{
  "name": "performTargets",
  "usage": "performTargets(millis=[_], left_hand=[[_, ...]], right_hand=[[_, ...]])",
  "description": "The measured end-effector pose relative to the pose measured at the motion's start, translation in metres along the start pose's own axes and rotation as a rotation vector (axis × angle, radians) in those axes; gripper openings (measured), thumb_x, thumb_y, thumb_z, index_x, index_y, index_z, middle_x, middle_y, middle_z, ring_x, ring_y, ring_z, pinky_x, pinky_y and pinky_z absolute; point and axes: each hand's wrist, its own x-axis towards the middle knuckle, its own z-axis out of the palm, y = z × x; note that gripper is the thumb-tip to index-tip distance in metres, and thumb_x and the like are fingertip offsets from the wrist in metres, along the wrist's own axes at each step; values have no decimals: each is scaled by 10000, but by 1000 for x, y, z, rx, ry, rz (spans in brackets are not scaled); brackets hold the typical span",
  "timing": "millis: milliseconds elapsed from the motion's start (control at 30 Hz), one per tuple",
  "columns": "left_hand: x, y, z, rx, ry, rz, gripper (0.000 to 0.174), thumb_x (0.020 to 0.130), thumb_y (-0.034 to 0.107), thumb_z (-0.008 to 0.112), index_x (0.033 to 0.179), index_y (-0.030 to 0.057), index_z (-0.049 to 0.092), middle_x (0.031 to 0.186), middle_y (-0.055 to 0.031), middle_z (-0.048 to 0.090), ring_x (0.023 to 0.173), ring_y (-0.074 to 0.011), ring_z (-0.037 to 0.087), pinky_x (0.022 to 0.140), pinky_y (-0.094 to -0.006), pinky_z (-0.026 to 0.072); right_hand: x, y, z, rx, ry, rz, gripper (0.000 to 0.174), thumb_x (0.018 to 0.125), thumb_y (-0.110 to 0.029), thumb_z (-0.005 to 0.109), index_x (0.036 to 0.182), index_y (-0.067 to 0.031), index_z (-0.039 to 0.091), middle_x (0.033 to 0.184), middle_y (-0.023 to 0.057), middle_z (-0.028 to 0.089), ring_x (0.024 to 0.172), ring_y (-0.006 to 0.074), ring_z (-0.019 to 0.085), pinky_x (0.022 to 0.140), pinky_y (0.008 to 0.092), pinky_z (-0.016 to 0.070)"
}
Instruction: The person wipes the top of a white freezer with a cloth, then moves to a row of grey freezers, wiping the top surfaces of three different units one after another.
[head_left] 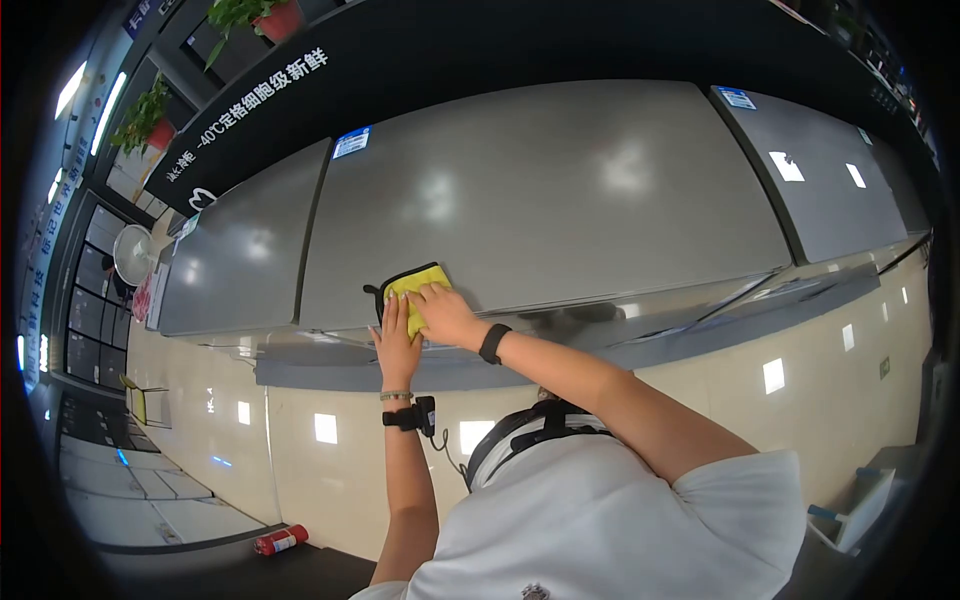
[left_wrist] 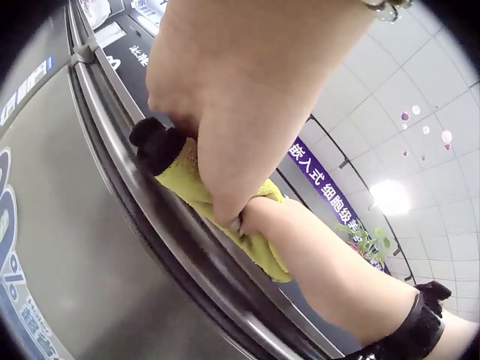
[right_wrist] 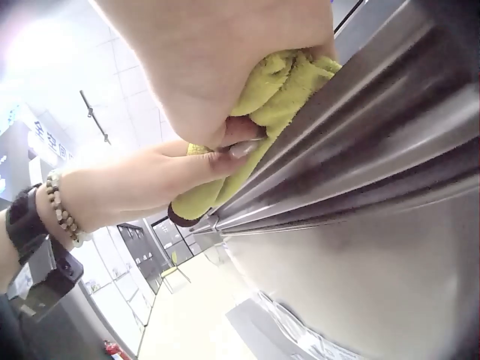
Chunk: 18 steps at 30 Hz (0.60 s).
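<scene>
A yellow cloth with a black edge [head_left: 433,276] lies at the front edge of a grey chest freezer's lid [head_left: 560,190]. My left hand [head_left: 397,345] presses on its left part with fingers stretched forward. My right hand [head_left: 447,315] holds the cloth's near right part, close beside the left. In the right wrist view, the cloth [right_wrist: 281,90] bunches up beside the right hand's thumb, and both thumbs nearly meet. Seen from the left wrist, the cloth [left_wrist: 191,184] drapes over the metal-look lid edge [left_wrist: 172,232]. The right hand's fingertips are partly hidden.
Similar grey freezers stand to the left [head_left: 245,245] and right [head_left: 820,180]. A black panel [head_left: 450,60] with white lettering runs behind them. Potted plants [head_left: 150,118] stand at the far left. A red fire extinguisher [head_left: 281,540] and a white chair [head_left: 860,505] are behind me.
</scene>
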Motion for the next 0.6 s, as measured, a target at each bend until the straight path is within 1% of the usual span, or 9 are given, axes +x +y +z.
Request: performTargets(millis=[100, 200, 267, 300, 367, 400, 500, 533, 600], left_hand=[[1, 0, 3, -39, 0, -4, 703, 776, 156, 594, 1405, 162, 279, 1481, -51, 214, 1363, -236, 211, 1044, -612, 150], [1, 8, 5, -140, 11, 4, 693, 756, 133, 604, 1388, 147, 320, 1473, -56, 237, 1359, -240, 222, 1043, -612, 151], [1, 26, -7, -95, -121, 29, 677, 732, 130, 625, 1359, 121, 369, 1463, -74, 262, 1350, -260, 245, 1028, -618, 187], [2, 36, -12, -99, -128, 49, 677, 732, 130, 625, 1359, 121, 369, 1463, -74, 262, 1350, -260, 245, 1028, -618, 187], [5, 56, -17, -59, -187, 152, 641, 717, 127, 628, 1320, 86, 415, 1452, -101, 277, 1340, -269, 262, 1022, -587, 249], [9, 66, -15, -61, -195, 178, 641, 717, 127, 628, 1320, 86, 415, 1452, -101, 277, 1340, -269, 262, 1022, -587, 249], [23, 95, -8, -84, -252, 355, 635, 714, 140, 634, 1309, 72, 424, 1445, -126, 280, 1317, -288, 302, 1011, -549, 302], [29, 107, -5, -89, -262, 383, 635, 714, 140, 634, 1309, 72, 424, 1445, -126, 280, 1317, -288, 302, 1011, -549, 302], [41, 133, 0, -121, -306, 512, 632, 716, 144, 632, 1309, 73, 425, 1444, -124, 283, 1316, -291, 302, 1007, -550, 308]], right_hand=[[-3, 1, 1, -13, 10, -9, 583, 650, -200, 666, 1177, -15, 502, 954, 107, 537, 928, 266, 529, 792, 351, 459], [-18, 2, -6, -15, 5, -2, 585, 656, -198, 663, 1183, -6, 496, 950, 106, 541, 913, 262, 534, 780, 347, 464], [-34, 4, -14, -32, 11, 24, 590, 659, -196, 662, 1189, 0, 492, 951, 106, 544, 905, 259, 537, 775, 345, 466], [-43, 5, -18, -44, 31, 42, 594, 661, -190, 659, 1195, 4, 487, 955, 107, 546, 901, 258, 538, 775, 344, 466], [-59, 9, -30, -60, 57, 88, 602, 666, -175, 650, 1208, 19, 474, 956, 106, 554, 893, 261, 544, 768, 345, 473], [-66, 14, -37, -71, 67, 110, 602, 666, -175, 650, 1208, 19, 474, 956, 106, 554, 893, 261, 544, 768, 345, 473], [-89, 30, -61, -82, 83, 228, 586, 666, -171, 642, 1197, 15, 479, 945, 111, 556, 890, 267, 549, 752, 351, 479], [-98, 38, -70, -90, 102, 273, 579, 658, -176, 643, 1184, 8, 489, 935, 116, 557, 880, 272, 554, 739, 355, 483], [-113, 50, -89, -109, 129, 343, 571, 650, -180, 644, 1171, 1, 498, 925, 122, 557, 870, 277, 559, 726, 359, 487]])
